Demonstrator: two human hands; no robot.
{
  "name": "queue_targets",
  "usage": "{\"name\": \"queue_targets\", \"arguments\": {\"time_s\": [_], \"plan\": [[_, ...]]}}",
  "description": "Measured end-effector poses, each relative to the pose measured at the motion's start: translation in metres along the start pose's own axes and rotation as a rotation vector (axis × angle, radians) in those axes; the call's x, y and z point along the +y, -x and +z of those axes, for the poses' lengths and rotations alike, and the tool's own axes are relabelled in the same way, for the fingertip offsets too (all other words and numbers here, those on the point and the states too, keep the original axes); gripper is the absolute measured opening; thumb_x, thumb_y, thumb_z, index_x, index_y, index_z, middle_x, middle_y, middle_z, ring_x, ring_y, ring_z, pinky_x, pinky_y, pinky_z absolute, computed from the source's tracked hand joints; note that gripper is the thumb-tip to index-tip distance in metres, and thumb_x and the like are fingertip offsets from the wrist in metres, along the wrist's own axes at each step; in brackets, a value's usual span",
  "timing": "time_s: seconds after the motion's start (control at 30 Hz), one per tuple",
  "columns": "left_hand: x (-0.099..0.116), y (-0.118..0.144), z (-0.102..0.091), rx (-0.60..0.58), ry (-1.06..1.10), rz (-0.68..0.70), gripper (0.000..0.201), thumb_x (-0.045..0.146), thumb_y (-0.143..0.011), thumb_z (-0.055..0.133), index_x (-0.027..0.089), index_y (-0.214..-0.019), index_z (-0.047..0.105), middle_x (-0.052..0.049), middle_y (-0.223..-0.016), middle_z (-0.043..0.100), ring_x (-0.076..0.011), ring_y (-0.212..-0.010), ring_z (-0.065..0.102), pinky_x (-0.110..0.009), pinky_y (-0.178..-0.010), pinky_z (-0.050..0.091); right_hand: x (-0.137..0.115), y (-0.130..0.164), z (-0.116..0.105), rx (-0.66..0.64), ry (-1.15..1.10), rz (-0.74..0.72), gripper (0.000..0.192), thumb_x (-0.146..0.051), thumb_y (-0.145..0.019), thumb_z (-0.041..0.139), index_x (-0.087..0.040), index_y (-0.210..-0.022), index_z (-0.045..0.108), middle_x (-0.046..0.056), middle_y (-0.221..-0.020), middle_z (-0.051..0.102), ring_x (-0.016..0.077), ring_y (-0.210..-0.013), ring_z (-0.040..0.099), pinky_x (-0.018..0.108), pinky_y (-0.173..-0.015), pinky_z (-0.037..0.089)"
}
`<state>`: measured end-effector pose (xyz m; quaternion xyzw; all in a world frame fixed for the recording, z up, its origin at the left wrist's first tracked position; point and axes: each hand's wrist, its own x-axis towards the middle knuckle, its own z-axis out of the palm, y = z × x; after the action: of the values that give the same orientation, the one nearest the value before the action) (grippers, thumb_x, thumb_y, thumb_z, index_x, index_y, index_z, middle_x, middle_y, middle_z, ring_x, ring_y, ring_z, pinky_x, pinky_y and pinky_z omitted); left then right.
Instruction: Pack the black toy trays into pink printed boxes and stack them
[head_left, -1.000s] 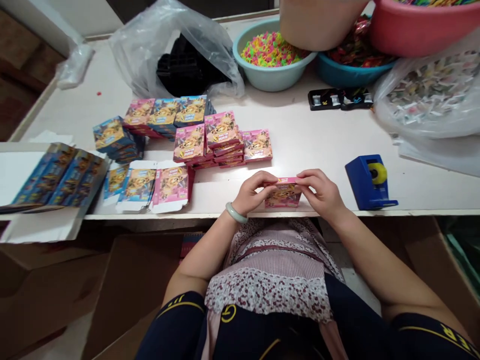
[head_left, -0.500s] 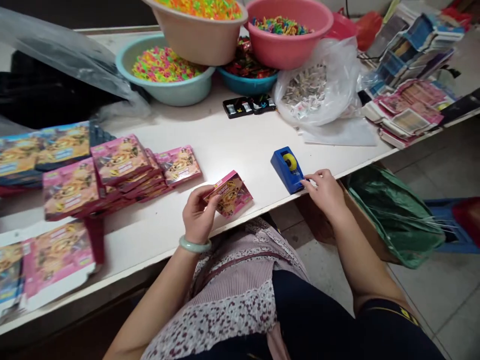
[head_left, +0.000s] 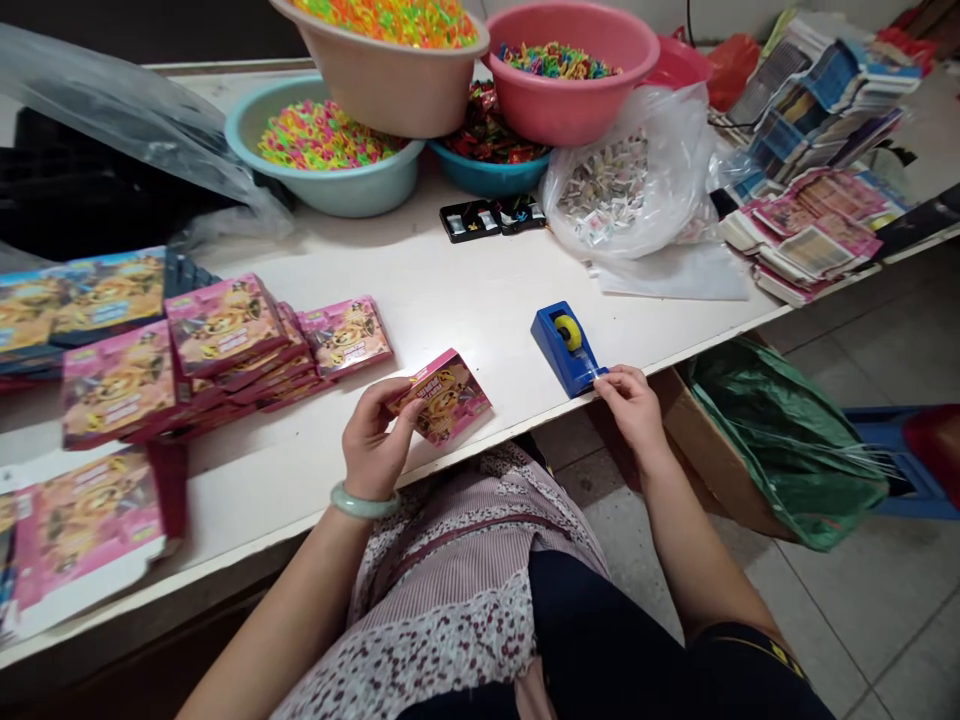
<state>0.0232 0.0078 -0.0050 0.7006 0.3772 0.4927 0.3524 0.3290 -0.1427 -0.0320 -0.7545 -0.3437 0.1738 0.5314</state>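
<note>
A small pink printed box is pinched between the thumb and fingers of my left hand, tilted just above the table near its front edge. My right hand is at the front end of a blue tape dispenser, thumb and forefinger closed on the end of the clear tape by the cutter. A yellow-cored roll sits in the dispenser. To the left of my left hand lie stacks of similar pink boxes, with one box at their right end.
Basins of small colourful plastic pieces, such as the light blue basin and pink basin, line the back. A black tray and a clear bag of small packets stand before them. Below the right edge is a green-lined carton.
My right thumb and forefinger have closed at the dispenser's cutter end. The whole view has shifted slightly; my left hand still holds the pink box.
</note>
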Motion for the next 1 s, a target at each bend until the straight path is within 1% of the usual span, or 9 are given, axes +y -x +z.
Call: {"name": "queue_targets", "arguments": {"time_s": [0.17,0.23,0.3,0.4,0.47,0.6,0.77,0.9,1.0], "plan": [[0.006,0.000,0.002,-0.066,0.023,0.020,0.026,0.028,-0.081,0.069,0.019,-0.104,0.062,-0.008,-0.114,0.066,-0.0204,-0.107,0.063,-0.035,-0.090,0.054,0.002,-0.001,-0.008,-0.042,0.246,-0.072,0.026,-0.044,-0.077,0.062,-0.020,-0.068,0.065,0.009,-0.092,0.057,0.0227,-0.091,0.058,0.040,-0.083,0.051],[0.009,0.000,0.001,-0.088,-0.002,0.030,0.025,0.026,-0.081,0.069,0.018,-0.103,0.062,-0.008,-0.108,0.066,-0.0186,-0.101,0.064,-0.032,-0.086,0.055,-0.006,0.005,-0.012,-0.118,0.310,-0.070,0.025,-0.042,-0.078,0.061,-0.020,-0.067,0.065,0.008,-0.085,0.059,0.0228,-0.085,0.059,0.042,-0.082,0.050],[0.014,-0.001,0.000,-0.124,-0.038,0.051,0.022,0.024,-0.081,0.069,0.017,-0.100,0.061,-0.006,-0.100,0.066,-0.0160,-0.092,0.064,-0.028,-0.078,0.055,-0.026,0.016,-0.008,-0.247,0.206,-0.025,0.024,-0.042,-0.081,0.060,-0.020,-0.074,0.066,0.006,-0.079,0.063,0.0203,-0.076,0.060,0.038,-0.076,0.052],[0.025,-0.005,-0.001,-0.210,-0.102,0.140,0.020,0.021,-0.082,0.066,0.018,-0.100,0.058,-0.004,-0.092,0.062,-0.0118,-0.079,0.060,-0.022,-0.065,0.051,-0.071,0.032,0.016,-0.450,-0.158,0.057,0.023,-0.042,-0.080,0.065,-0.020,-0.080,0.069,0.003,-0.074,0.068,0.0151,-0.063,0.061,0.030,-0.063,0.053],[0.035,-0.008,-0.002,-0.287,-0.159,0.235,0.031,0.019,-0.084,0.061,0.019,-0.114,0.053,-0.004,-0.092,0.059,-0.0116,-0.077,0.058,-0.023,-0.066,0.050,-0.101,0.037,0.040,-0.520,-0.349,0.081,0.022,-0.041,-0.076,0.070,-0.020,-0.082,0.071,0.002,-0.072,0.069,0.0136,-0.061,0.061,0.029,-0.061,0.054],[0.054,-0.014,-0.005,-0.483,-0.404,0.421,0.057,0.018,-0.089,0.047,0.023,-0.144,0.030,-0.006,-0.095,0.056,-0.0139,-0.076,0.055,-0.025,-0.065,0.049,-0.130,0.033,0.083,-0.636,-0.481,0.107,0.039,-0.040,-0.075,0.072,-0.021,-0.109,0.069,0.000,-0.076,0.070,0.0128,-0.064,0.063,0.031,-0.066,0.056],[0.054,-0.018,-0.010,-0.632,-0.553,0.488,0.051,0.021,-0.093,0.039,0.025,-0.144,0.035,-0.007,-0.099,0.055,-0.0147,-0.074,0.055,-0.026,-0.062,0.049,-0.126,0.019,0.102,-0.636,-0.207,-0.001,0.054,-0.040,-0.078,0.065,-0.018,-0.127,0.056,-0.003,-0.068,0.065,0.0130,-0.058,0.058,0.029,-0.061,0.049],[0.038,-0.028,-0.016,-0.496,-0.305,0.437,0.042,0.012,-0.090,0.045,0.024,-0.130,0.052,-0.007,-0.102,0.060,-0.0137,-0.083,0.060,-0.025,-0.068,0.050,-0.123,0.007,0.104,-0.595,0.217,-0.193,0.035,-0.043,-0.081,0.063,-0.020,-0.107,0.065,-0.004,-0.059,0.057,0.0145,-0.058,0.054,0.027,-0.058,0.039],[0.030,-0.041,-0.025,-0.414,-0.151,0.406,0.041,0.008,-0.089,0.049,0.025,-0.126,0.056,-0.007,-0.104,0.062,-0.0137,-0.090,0.061,-0.024,-0.074,0.051,-0.128,-0.001,0.107,-0.660,0.285,-0.244,0.026,-0.046,-0.082,0.061,-0.021,-0.091,0.065,-0.005,-0.056,0.052,0.0130,-0.055,0.050,0.025,-0.054,0.033]]}}
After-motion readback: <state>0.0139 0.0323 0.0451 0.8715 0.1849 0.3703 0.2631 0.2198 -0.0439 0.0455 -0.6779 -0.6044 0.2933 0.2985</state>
